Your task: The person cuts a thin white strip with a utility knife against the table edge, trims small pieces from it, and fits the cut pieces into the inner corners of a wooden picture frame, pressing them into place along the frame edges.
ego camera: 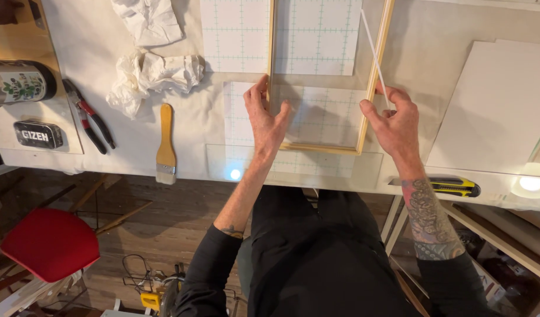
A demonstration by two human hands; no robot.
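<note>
Now we have the left hand [265, 120] flat on the frame [373, 76], fingers spread, thumb and forefinger bracketing its left rail near the lower corner. The right hand [393, 120] sits at the right rail, grip pinching a thin white strip [373, 50] that rises up and away along that rail. The frame lies on gridded sheets [314, 35] at the near edge of the table [434, 53], with a clear pane [293, 161] under its lower end.

To do this well, we judge, we keep the left palm pressing so the frame cannot skate on the pane, and we feed the strip low and parallel to the rail, not bowed. Small pinches, close to where it seats, should stop it kinking. The knife [455, 186] waits near the right wrist; the brush [165, 144] and pliers [88, 114] lie well to the left.
</note>
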